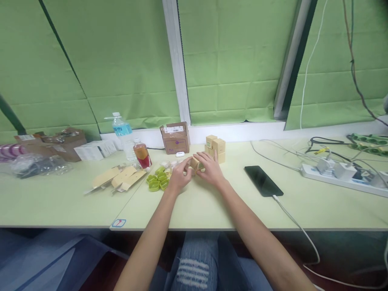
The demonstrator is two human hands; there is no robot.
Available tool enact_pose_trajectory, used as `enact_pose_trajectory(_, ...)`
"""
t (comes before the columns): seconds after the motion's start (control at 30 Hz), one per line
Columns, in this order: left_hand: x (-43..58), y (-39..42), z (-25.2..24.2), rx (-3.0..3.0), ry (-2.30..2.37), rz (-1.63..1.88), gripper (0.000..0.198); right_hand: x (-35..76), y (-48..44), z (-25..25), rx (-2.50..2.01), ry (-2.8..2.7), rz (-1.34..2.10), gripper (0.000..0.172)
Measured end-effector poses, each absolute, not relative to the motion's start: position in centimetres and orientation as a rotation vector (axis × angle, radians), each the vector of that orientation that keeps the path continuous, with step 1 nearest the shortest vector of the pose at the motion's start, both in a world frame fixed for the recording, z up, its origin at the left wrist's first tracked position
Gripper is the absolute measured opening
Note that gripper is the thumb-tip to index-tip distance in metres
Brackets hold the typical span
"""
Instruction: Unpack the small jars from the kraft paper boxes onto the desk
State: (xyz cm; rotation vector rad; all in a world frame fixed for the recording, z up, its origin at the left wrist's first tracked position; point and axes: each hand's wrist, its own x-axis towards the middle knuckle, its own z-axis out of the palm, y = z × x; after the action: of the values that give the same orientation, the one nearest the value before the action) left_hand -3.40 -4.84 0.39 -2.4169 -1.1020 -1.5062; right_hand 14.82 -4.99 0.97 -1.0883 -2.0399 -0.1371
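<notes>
Between my two hands is a small brown cardboard box (195, 163), tilted just above the table or resting on it; I cannot tell which. My left hand (181, 174) pinches its left side with thumb and fingers. Over its top and right side curl the fingers of my right hand (209, 167). Fingers hide much of the box. Right behind stands a stack of small closed cardboard boxes (218, 145). Several green flower-shaped cups (154, 185) lie left of my left hand, with small pale pieces beside them. Farther left are flattened cardboard box blanks (125, 178).
A drink bottle (142, 153), a water bottle (123, 133), a larger brown carton (176, 139) and a white earbud case (180, 154) stand behind. To the right lie a phone (263, 180) on a white cable and a power strip (345, 178). Plastic wrapping (39, 165) lies far left.
</notes>
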Motion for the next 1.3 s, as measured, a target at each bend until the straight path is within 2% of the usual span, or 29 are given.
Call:
enact_pose_trajectory(0.17,-3.0,-5.6,1.2,-2.366,-1.076,-1.578,0.02,14.6,-5.1,1.1,-1.066,-2.021,-0.084,0.062)
enact_pose_trajectory(0.23,-2.6,-5.8,1.4,-2.328,-1.085,-1.54,0.016,14.5,-5.1,1.0,-1.072,-1.999,-0.076,0.06)
enact_pose_trajectory(0.47,-2.8,-5.9,1.8,-2.242,-1.072,-1.356,0.019,14.7,-4.8,0.6,-1.093,-1.976,-0.091,0.057)
enact_pose_trajectory(0.8,-3.1,-5.6,2.0,-2.151,-1.027,-1.355,0.028,13.8,-5.3,0.6,-1.082,-1.969,-0.077,0.053)
enact_pose_trajectory(1.07,-3.2,-5.4,1.7,-2.23,-1.015,-1.366,0.023,14.4,-5.1,0.9,-1.126,-1.909,-0.023,0.055)
enact_pose_trajectory(1.3,-3.0,-5.6,1.6,-2.262,-1.065,-1.277,0.026,14.3,-4.7,0.7,-1.167,-1.873,-0.001,0.061)
